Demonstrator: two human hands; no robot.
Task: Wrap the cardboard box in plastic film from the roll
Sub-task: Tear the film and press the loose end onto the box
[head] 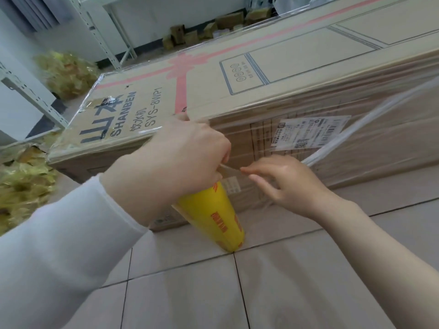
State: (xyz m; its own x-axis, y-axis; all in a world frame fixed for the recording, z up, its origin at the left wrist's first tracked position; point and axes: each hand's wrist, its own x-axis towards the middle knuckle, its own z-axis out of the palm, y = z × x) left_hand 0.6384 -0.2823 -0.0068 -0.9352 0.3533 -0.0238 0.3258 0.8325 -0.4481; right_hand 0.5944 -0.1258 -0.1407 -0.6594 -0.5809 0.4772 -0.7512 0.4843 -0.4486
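left hand (185, 155) grasps yellow roll (213, 219); right hand (289, 184) released, touching film (392, 143); box (297, 55) reads shanben.

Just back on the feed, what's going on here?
A person is partway through wrapping the large cardboard box on the tiled floor. The left hand grips the top of the yellow film roll, its lower end resting on the floor beside the box. The right hand, fingers fairly straight, touches the film coming off the roll. Film already covers the box's near side, and a bunched strand runs up to the right.

Bright, even daylight (edges warped, soft)
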